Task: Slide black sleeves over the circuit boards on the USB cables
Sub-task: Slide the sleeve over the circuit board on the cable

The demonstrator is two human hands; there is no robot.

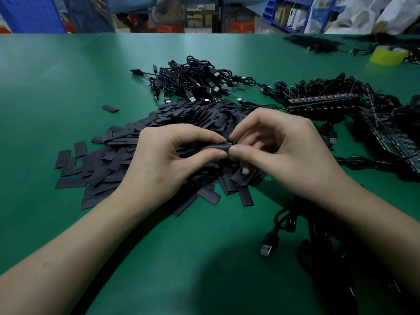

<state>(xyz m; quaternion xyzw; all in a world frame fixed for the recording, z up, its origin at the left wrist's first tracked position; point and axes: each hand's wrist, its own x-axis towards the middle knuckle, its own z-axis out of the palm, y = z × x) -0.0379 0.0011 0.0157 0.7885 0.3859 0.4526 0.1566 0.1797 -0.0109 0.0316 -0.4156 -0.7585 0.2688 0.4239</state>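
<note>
A green table (204, 258) fills the view. Nearest lies one USB plug (269, 246) on its cable. Above it, two hands meet: the left hand (163, 160) pinches one black sleeve (216, 147), and the right hand (284, 151) pinches something small at the sleeve's mouth, mostly hidden. Beneath them is a sleeve pile (102, 169), too many to count, with one stray sleeve (110, 108) apart. Beyond lie a cable tangle (197, 83), circuit board strips (325, 100), one yellow tape roll (388, 55) and blue shelving (293, 12).

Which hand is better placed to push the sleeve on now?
Left. The left hand pinches the black sleeve; the right hand pinches the small part at its mouth, likely steadying it.
</note>
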